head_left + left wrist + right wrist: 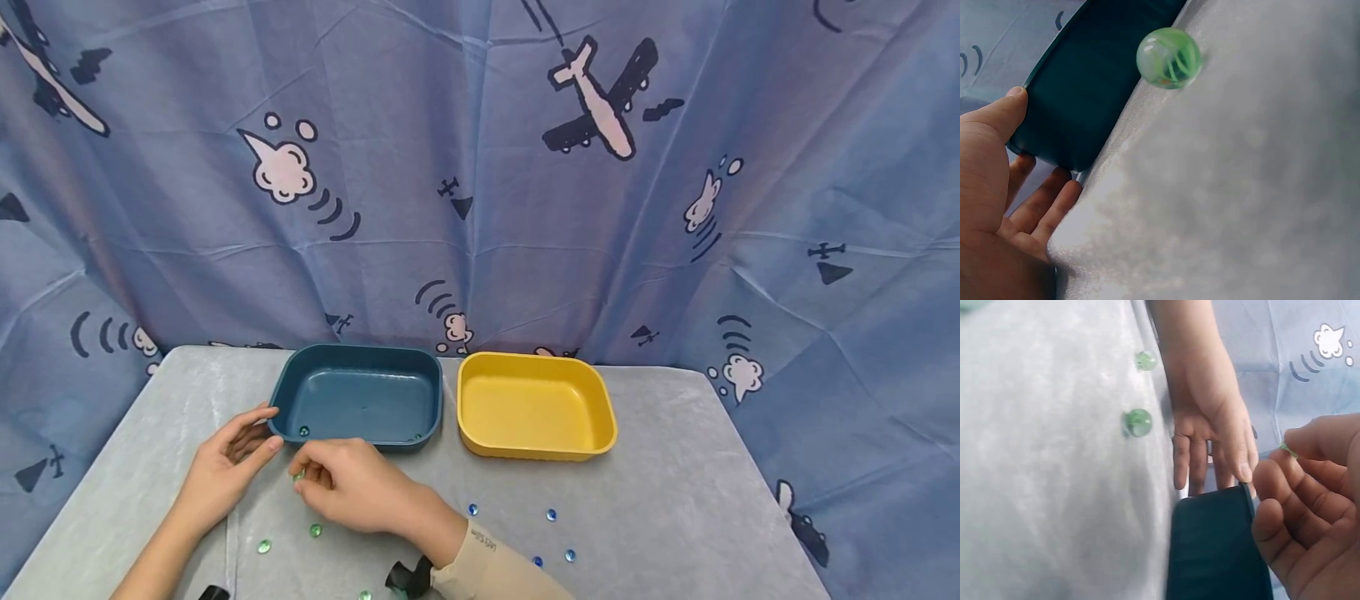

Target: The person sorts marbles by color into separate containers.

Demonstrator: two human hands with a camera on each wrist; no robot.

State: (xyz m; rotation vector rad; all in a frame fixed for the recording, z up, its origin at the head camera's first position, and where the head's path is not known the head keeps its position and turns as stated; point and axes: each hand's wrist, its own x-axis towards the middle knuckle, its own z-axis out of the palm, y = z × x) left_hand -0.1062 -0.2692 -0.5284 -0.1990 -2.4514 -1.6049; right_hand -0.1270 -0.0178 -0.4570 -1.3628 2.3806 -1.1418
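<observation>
A dark teal plastic bin [363, 387] stands at the back of the table, with a green marble [303, 431] in its near left corner and a small, unclear bead-like spot near its right corner. My left hand [217, 475] holds the bin's near left corner, thumb against the front and fingers around the side. In front of the bin, my right hand [358, 486] pinches a green glass marble [1288, 450] between thumb and fingertips; the fingers partly cover it. Green marbles [316, 530] lie loose on the cloth below the hands.
A yellow bin [536, 408] stands just right of the teal one. Several blue marbles [552, 515] are scattered in front of it. Grey cloth [675, 483] covers the table, and a blue patterned curtain [480, 167] hangs behind its back edge.
</observation>
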